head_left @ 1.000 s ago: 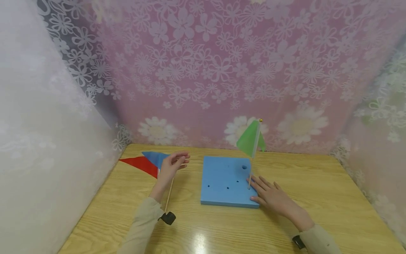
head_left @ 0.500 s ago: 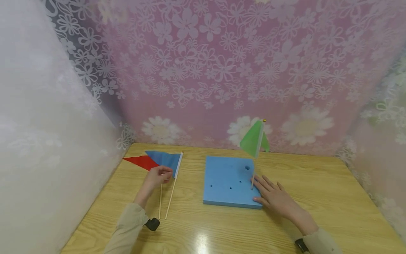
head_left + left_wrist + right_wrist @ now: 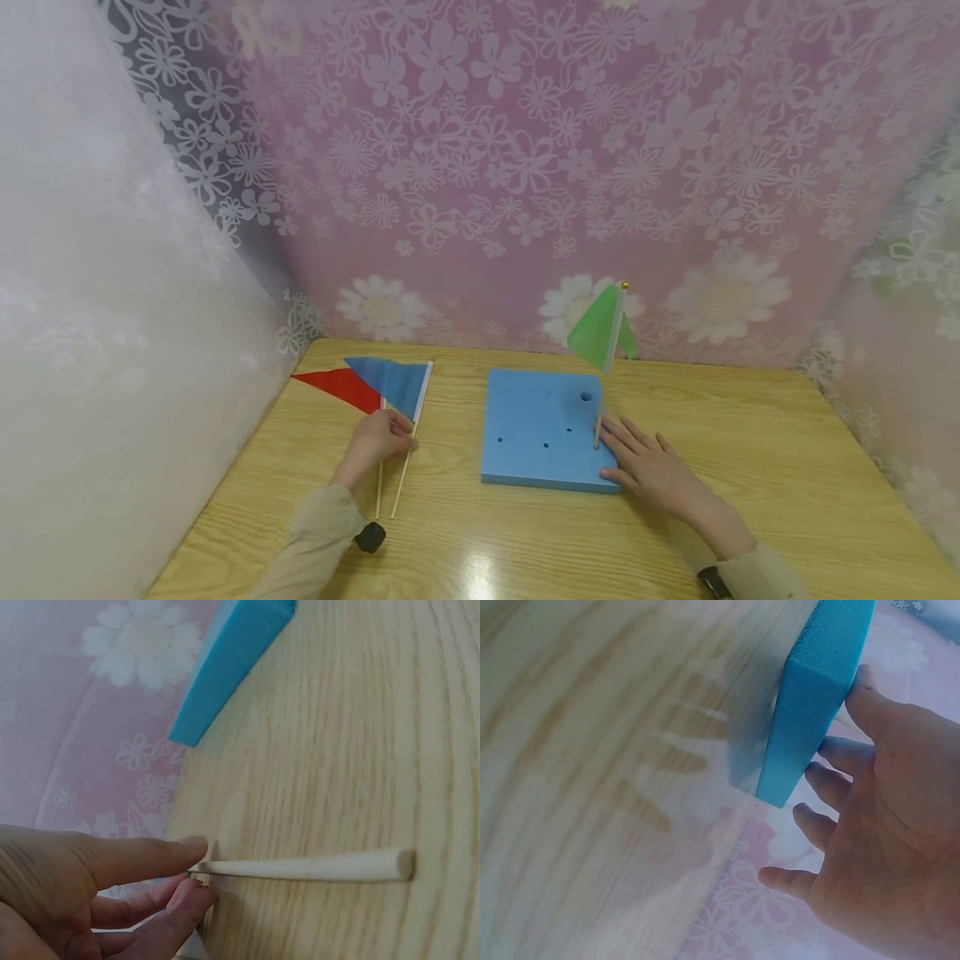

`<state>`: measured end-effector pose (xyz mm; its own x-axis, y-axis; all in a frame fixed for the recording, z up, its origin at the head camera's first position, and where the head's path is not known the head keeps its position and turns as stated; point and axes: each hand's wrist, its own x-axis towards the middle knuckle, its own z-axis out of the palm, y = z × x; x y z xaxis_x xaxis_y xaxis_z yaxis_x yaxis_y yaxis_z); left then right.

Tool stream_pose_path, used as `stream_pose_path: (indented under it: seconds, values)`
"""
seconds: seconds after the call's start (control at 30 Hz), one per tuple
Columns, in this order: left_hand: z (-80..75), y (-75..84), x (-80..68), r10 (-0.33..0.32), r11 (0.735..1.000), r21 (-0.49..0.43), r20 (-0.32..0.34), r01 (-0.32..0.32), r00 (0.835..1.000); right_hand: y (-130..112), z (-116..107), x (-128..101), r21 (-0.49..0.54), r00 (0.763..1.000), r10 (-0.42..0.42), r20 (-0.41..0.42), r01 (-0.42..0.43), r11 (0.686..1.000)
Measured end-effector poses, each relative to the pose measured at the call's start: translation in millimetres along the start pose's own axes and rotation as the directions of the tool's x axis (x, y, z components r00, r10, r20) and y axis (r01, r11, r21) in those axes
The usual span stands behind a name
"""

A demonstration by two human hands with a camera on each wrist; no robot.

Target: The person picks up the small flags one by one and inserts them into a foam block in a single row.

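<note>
My left hand [image 3: 375,437] pinches the wooden stick of a blue pennant flag [image 3: 401,386] just below its cloth. In the left wrist view, thumb and fingers close around that stick [image 3: 322,868], whose free end points away from the hand. Partly beneath the blue cloth lies a red pennant flag [image 3: 341,389], its stick running under my left hand. My right hand [image 3: 656,479], fingers straight and spread, rests at the right edge of a blue foam board [image 3: 521,408]. A green flag [image 3: 596,329] with a gold tip stands in a hole near that edge, leaning slightly right.
Several holes show in the board's top, including a larger hole [image 3: 586,397] at the back right. The wood-grain table [image 3: 442,533] ends against a pink floral backdrop [image 3: 480,208], with pale side panels left and right.
My left hand moved back left and down from above the flags to the blue flag's stick and now pinches it. My right hand stays at the board's edge.
</note>
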<state>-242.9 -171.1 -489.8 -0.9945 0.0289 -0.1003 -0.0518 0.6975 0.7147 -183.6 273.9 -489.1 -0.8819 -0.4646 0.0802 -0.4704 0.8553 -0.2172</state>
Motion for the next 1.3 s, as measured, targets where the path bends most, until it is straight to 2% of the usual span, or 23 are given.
stream_pose_path:
  seconds: [0.27, 0.57, 0.77, 0.9, 1.1, 1.17, 1.3]
  values:
    - [6.6, 5.1, 0.2, 0.033, 0.994, 0.109, -0.074, -0.024, 0.997, -2.9, -2.4, 1.5, 0.016, 1.0, 0.005, 0.001, -0.005, 1.0]
    - [7.6, 3.3, 0.7, -0.024, 0.999, 0.04, -0.082, 0.027, 0.996, -3.6, -4.0, 2.4, 0.035, 1.0, 0.006, 0.01, -0.006, 0.999]
    - [4.3, 1.6, 0.8, -0.017, 0.999, 0.032, -0.083, 0.02, 0.996, -2.7, -3.0, 1.5, 0.044, 1.0, 0.006, 0.011, -0.007, 0.999]
    - [3.2, -0.9, 2.1, 0.002, 1.0, -0.031, -0.074, -0.004, 0.997, -2.6, -2.9, 0.7, 0.038, 1.0, 0.004, 0.009, -0.005, 0.999]
    - [3.1, -0.3, 3.6, -0.007, 0.986, -0.167, -0.024, 0.003, 1.0, -2.4, -3.0, -0.6, 0.029, 1.0, 0.004, 0.006, -0.004, 1.0]
    - [3.5, 0.1, 4.2, 0.012, 0.97, -0.244, -0.003, -0.012, 1.0, -2.1, -2.9, -0.8, 0.027, 1.0, 0.005, 0.006, -0.005, 1.0]
    - [4.9, 1.5, 6.9, 0.058, 0.919, -0.39, 0.018, -0.047, 0.998, -2.1, -3.5, -1.1, 0.031, 1.0, 0.007, 0.005, -0.007, 1.0]
